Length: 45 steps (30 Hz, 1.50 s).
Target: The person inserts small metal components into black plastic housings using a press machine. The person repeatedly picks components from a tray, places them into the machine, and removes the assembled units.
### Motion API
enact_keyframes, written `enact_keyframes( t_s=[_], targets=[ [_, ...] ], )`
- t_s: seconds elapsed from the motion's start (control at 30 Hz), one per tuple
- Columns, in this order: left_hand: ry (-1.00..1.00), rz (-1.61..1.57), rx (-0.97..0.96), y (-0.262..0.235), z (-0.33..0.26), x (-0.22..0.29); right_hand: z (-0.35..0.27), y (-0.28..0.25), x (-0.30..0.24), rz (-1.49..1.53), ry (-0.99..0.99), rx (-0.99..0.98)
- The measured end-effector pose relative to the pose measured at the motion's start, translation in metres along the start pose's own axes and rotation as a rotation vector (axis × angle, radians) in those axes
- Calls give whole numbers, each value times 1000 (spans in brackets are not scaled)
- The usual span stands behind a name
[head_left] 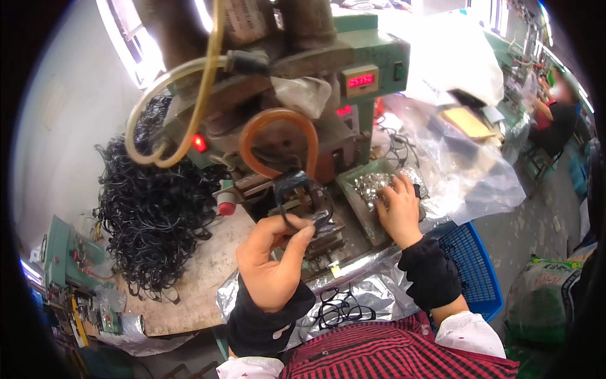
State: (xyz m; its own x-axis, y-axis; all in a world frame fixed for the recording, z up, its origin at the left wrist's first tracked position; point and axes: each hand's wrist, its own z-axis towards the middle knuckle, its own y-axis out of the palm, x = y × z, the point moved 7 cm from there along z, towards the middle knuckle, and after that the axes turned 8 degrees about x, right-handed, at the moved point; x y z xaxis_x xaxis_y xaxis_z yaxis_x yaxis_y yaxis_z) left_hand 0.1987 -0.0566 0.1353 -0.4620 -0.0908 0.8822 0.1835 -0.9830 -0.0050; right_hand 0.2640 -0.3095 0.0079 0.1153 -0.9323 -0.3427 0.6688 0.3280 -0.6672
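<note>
My left hand [273, 262] is closed in a pinch, thumb against forefinger, on a thin black eyeglass frame [287, 215] in front of the machine's work head. Part of that frame is hidden by my fingers and blends with the dark fixture [319, 237] behind it. To the right, my right hand [402, 211] reaches over a green metal tray [353, 201] of small shiny metal parts [372, 186]. Its fingers are bent, with the tips down among the parts; anything between them is too small to make out.
A green bench machine [388, 54] with hoses stands ahead. At left, many black eyeglass frames [151, 221] are heaped on the wooden table [189, 284]. More frames [341, 309] lie on foil near me. A blue basket [483, 268] stands right. A person [555, 117] sits far right.
</note>
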Motion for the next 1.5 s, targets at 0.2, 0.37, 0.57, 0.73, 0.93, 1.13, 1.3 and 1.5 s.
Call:
enact_keyframes(
  t_s=[0.2, 0.37, 0.57, 0.73, 0.93, 1.13, 1.3, 1.5],
  targets=[
    [43, 106, 19, 7, -6, 0, 18, 1, 15, 205, 86, 88],
    [30, 61, 27, 6, -6, 1, 16, 14, -26, 345, -202, 50],
    [234, 223, 113, -21, -34, 6, 12, 38, -17, 89, -189, -105],
    [337, 930, 749, -169, -22, -37, 10, -1, -12, 211, -133, 94],
    [-54, 1496, 738, -275, 34, -172, 17, 5, -15, 343, -33, 79],
    [280, 1192, 476, -184, 73, -142, 21, 0, -9, 374, 6, 117],
    [164, 1245, 326, -153, 31, -153, 5, -4, 7, 499, 189, 45],
    [-350, 946, 39, -125, -33, -188, -22, -30, -2, 882, 465, -67]
  ],
)
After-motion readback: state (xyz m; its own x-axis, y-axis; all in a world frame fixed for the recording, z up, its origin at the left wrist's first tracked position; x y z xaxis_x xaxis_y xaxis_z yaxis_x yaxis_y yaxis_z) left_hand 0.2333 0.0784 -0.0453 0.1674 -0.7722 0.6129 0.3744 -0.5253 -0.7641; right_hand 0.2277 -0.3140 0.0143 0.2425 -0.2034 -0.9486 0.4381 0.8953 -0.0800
